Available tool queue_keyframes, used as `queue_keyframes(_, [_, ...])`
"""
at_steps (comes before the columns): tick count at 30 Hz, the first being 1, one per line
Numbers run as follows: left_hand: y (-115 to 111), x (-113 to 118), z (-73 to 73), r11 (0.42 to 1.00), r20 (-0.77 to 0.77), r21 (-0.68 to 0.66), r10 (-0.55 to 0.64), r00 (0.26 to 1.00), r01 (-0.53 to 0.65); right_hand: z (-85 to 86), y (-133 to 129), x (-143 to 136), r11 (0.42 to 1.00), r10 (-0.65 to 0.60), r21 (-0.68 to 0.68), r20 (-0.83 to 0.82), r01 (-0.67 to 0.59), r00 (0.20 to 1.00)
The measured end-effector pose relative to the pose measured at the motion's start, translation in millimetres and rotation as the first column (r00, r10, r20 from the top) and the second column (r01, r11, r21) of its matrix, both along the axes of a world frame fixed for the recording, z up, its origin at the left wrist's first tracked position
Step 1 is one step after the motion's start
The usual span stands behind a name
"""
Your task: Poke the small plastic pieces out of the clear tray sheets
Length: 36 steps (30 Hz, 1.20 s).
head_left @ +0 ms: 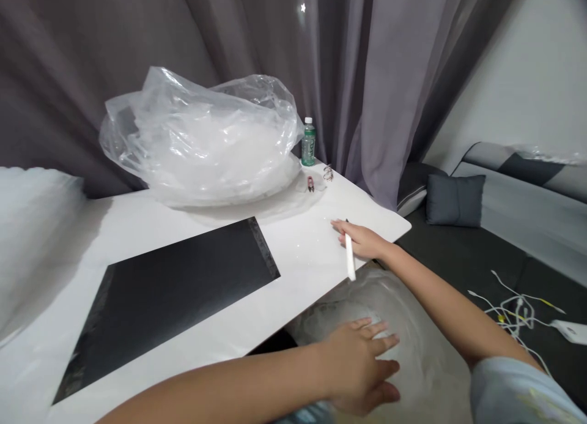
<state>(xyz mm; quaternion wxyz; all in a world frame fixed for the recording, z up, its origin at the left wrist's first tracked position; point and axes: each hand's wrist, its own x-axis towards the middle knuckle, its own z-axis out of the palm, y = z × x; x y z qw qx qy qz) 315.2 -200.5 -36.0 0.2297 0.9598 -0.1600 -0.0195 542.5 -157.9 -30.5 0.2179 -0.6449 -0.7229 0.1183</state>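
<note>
My right hand (360, 239) is at the table's right edge, its fingers reaching onto the white top. A slim white stick-like tool (350, 259) is held in it, pointing down past the edge; a small dark tip shows above the hand. I cannot make out its exact kind. Holding nothing, my left hand (362, 366) has its fingers spread in front of a clear plastic bag (413, 326) below the table edge. Whether it touches the bag I cannot tell. A black rectangular sheet (183, 295) lies flat on the table to the left.
On the white table (302, 259) stand a large clear bag of white material (215, 148) and a green-labelled bottle (309, 142). Small pink snips (310, 183) lie nearby. White stuff (32, 240) fills the left side. At right, tangled cables (513, 314) lie on a dark sofa (458, 252).
</note>
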Motion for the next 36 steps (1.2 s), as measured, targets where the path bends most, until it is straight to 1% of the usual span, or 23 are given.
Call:
queue_keyframes(3, [3, -1, 7.8, 0.997, 0.073, -0.067, -0.025, 0.997, 0.03, -7.0, 38, -9, 1.0, 0.015, -0.019, 0.024, -0.015, 1.0])
queue_keyframes(5, [22, -5, 18.3, 0.996, 0.131, -0.073, -0.045, 0.99, 0.055, -11.0, 50, -19, 0.999, 0.043, -0.032, 0.037, -0.042, 0.998])
queue_keyframes(7, [57, -12, 29.5, 0.998, 0.134, -0.01, 0.067, 0.989, -0.067, -12.5, 46, -31, 0.995, 0.086, -0.044, 0.046, -0.084, 0.995])
queue_keyframes(8, [79, -16, 34.3, 0.968, 0.104, 0.043, 0.242, 0.965, -0.248, -12.1, 38, -37, 0.992, 0.118, -0.05, 0.049, -0.116, 0.992])
queue_keyframes(9, [104, -21, 38.1, 0.863, 0.085, 0.115, 0.485, 0.87, -0.493, -10.7, 27, -43, 0.986, 0.161, -0.054, 0.042, -0.158, 0.986])
queue_keyframes(10, [130, -25, 40.6, 0.759, 0.109, 0.149, 0.624, 0.774, -0.633, -8.6, 13, -48, 0.977, 0.205, -0.057, 0.028, -0.203, 0.978])
queue_keyframes(11, [156, -27, 41.7, 0.673, 0.132, 0.167, 0.709, 0.692, -0.721, -5.7, -3, -52, 0.961, 0.271, -0.045, -0.011, -0.272, 0.962])
queue_keyframes(14, [220, -28, 36.8, 0.429, 0.13, 0.234, 0.875, 0.466, -0.872, 4.8, -44, -55, 0.923, 0.364, -0.017, -0.277, -0.383, 0.889])
queue_keyframes(15, [233, -24, 33.1, 0.374, 0.105, 0.26, 0.905, 0.411, -0.89, 8.0, -53, -53, 0.932, 0.338, -0.003, -0.355, -0.363, 0.872])
queue_keyframes(17, [240, -10, 24.2, 0.339, 0.051, 0.303, 0.928, 0.37, -0.891, 12.7, -60, -43, 0.965, 0.244, 0.022, -0.438, -0.26, 0.865])
queue_keyframes(19, [226, 9, 15.4, 0.397, 0.008, 0.321, 0.907, 0.421, -0.86, 14.1, -50, -28, 0.994, 0.11, 0.052, -0.426, -0.097, 0.898])
queue_keyframes(20, [214, 18, 11.8, 0.458, -0.009, 0.319, 0.877, 0.481, -0.829, 13.5, -40, -20, 0.998, 0.043, 0.061, -0.399, -0.021, 0.916])
queue_keyframes(22, [182, 33, 7.6, 0.623, -0.034, 0.296, 0.765, 0.643, -0.724, 9.8, -12, -6, 0.993, -0.07, 0.069, -0.331, 0.098, 0.941])
queue_keyframes(24, [150, 39, 7.5, 0.794, -0.056, 0.257, 0.582, 0.811, -0.551, 3.1, 22, 1, 0.992, -0.089, 0.059, -0.277, 0.11, 0.957])
queue_keyframes(26, [118, 34, 9.5, 0.906, -0.06, 0.218, 0.385, 0.921, -0.364, -4.8, 53, -3, 0.997, -0.066, 0.03, -0.229, 0.074, 0.971])
queue_keyframes(29, [76, 17, 12.9, 0.986, -0.027, 0.147, 0.08, 0.996, -0.075, -14.0, 78, -22, 1.0, 0.0, -0.018, -0.162, -0.003, 0.987])
queue_keyframes(30, [65, 11, 14.3, 0.992, 0.044, 0.099, -0.084, 0.996, 0.079, -15.5, 77, -29, 0.999, 0.024, -0.031, -0.144, -0.029, 0.989])
queue_keyframes(31, [58, 5, 16.4, 0.981, 0.108, 0.059, -0.193, 0.975, 0.187, -16.1, 72, -35, 0.998, 0.048, -0.043, -0.13, -0.054, 0.99])
queue_keyframes(32, [54, 0, 19.4, 0.97, 0.156, 0.029, -0.241, 0.958, 0.24, -16.0, 63, -40, 0.995, 0.072, -0.055, -0.119, -0.079, 0.99])
queue_keyframes(33, [55, -5, 23.6, 0.975, 0.177, 0.014, -0.219, 0.959, 0.22, -15.3, 50, -45, 0.992, 0.096, -0.068, -0.11, -0.104, 0.989])
queue_keyframes(34, [62, -10, 28.8, 0.991, 0.173, 0.021, -0.134, 0.976, 0.132, -14.2, 34, -48, 0.988, 0.122, -0.079, -0.104, -0.13, 0.987])
queue_keyframes(35, [74, -15, 34.2, 0.999, 0.148, 0.048, -0.011, 0.989, 0.004, -12.9, 16, -50, 0.983, 0.149, -0.089, -0.103, -0.158, 0.983])
queue_keyframes(36, [89, -20, 39.2, 0.981, 0.091, 0.099, 0.159, 0.983, -0.168, -11.5, -3, -52, 0.978, 0.176, -0.097, -0.109, -0.187, 0.978])
